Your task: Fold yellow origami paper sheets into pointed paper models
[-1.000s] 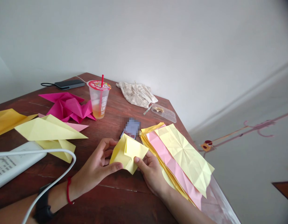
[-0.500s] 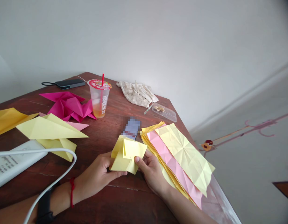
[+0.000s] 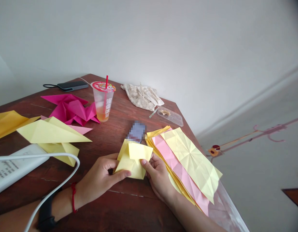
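Note:
Both hands hold a folded sheet of light yellow origami paper (image 3: 133,162) above the wooden table, near its front. My left hand (image 3: 105,174) grips its left side, thumb on the lower left edge and fingers partly hidden behind. On the other side, my right hand (image 3: 158,174) pinches the right edge, with the thumb on the front face. A small flap stands at the top middle of the paper. Just beyond it lies a phone (image 3: 136,130) with a blurred screen, its lower end covered by the paper.
Creased yellow sheets (image 3: 189,154) and pink paper (image 3: 175,164) are stacked at right. Folded magenta paper (image 3: 71,109), folded pale yellow paper (image 3: 52,130), a drink cup (image 3: 102,103) and a white power strip (image 3: 20,167) with a cable (image 3: 76,161) stand left. Behind lie a cloth (image 3: 141,96) and plastic tray (image 3: 170,116).
The left thumb has come up from below onto the paper's lower left front. The paper's top flap now faces forward more flatly, and its lower part looks less spread.

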{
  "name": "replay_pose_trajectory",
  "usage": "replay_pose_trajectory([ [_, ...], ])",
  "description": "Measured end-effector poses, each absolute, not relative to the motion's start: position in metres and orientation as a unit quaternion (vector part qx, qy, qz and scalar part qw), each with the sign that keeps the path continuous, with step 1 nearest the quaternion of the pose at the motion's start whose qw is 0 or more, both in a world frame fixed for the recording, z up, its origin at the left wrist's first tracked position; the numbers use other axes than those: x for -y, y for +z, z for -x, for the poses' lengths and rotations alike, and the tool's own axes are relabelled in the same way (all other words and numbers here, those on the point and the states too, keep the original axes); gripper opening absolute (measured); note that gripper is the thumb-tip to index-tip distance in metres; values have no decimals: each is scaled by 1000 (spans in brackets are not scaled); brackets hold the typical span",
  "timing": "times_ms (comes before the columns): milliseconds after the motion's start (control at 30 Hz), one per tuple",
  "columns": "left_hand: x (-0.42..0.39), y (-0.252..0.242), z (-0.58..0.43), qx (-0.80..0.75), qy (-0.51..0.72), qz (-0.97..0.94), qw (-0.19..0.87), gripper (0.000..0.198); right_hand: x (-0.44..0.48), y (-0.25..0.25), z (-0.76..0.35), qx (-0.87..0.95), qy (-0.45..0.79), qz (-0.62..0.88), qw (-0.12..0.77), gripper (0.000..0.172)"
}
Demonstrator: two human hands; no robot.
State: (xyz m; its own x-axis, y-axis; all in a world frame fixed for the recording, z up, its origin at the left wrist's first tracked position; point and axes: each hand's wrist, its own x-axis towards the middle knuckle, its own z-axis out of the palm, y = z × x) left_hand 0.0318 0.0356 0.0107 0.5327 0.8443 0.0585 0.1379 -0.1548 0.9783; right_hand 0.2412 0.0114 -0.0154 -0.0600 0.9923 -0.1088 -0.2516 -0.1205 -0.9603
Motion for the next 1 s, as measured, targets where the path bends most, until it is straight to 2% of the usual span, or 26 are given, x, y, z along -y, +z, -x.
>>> replay_pose_trajectory([
  [167, -36, 0, -31, -399, 347, -618, 583, 30, -12, -9, -239, 435, 607, 424, 512, 37],
  [400, -34, -2, -32, -402, 397, -590, 576, 27, -12, -14, -240, 445, 597, 418, 521, 37],
  [467, -32, 1, -33, -390, 389, -579, 601, 35, -11, -15, -241, 436, 587, 414, 542, 43],
  [567, -31, 4, -33, -376, 364, -581, 623, 60, -8, -15, -241, 437, 581, 429, 536, 60],
  [633, -31, 4, -33, -373, 347, -585, 631, 65, -7, -14, -241, 450, 577, 442, 518, 63],
  [767, -34, 1, -33, -380, 360, -568, 635, 57, -5, -15, -240, 473, 560, 449, 511, 50],
  [933, -35, -3, -33, -392, 419, -571, 587, 44, -5, -18, -239, 480, 555, 449, 510, 48],
  [1000, -36, -4, -33, -407, 435, -583, 552, 31, -5, -18, -238, 486, 551, 452, 505, 47],
])
